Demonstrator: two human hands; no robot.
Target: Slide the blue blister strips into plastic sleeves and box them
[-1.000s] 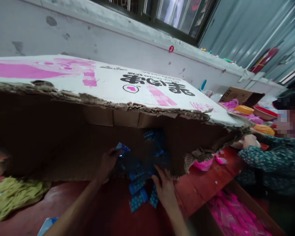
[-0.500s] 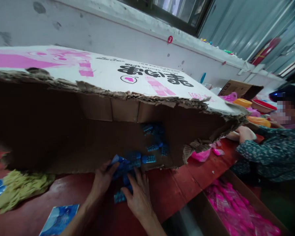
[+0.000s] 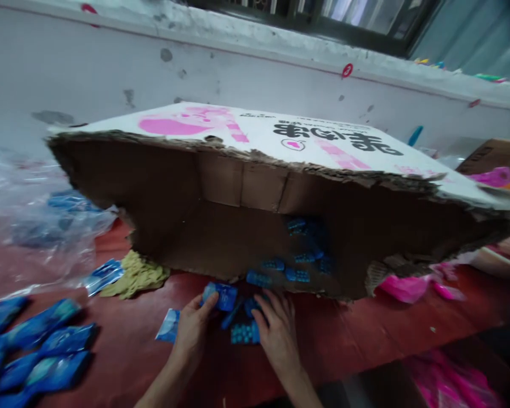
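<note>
Small blue plastic sachets point(image 3: 243, 331) were being raked out from the mouth of the big torn brown cardboard box w/ white-and-pink printed top point(image 3: 255, 187) onto the dark red bench point(image 3: 357, 334): the left hand point(image 3: 192, 331) was laid on one sachet w/ fingers loosely curled, thumb tip pressed on the packet, and the right hand point(image 3: 276, 337) lay flat w/ fingers spread over the pile, nothing pinched. More sachets were left deeper inside, so a further reach under the ragged low edge would probably be called for. Nearby were a yellow-green cloth point(image 3: 136, 276), a crumpled clear plastic bag point(image 3: 34, 221) and pink packets point(image 3: 403, 286).
</note>
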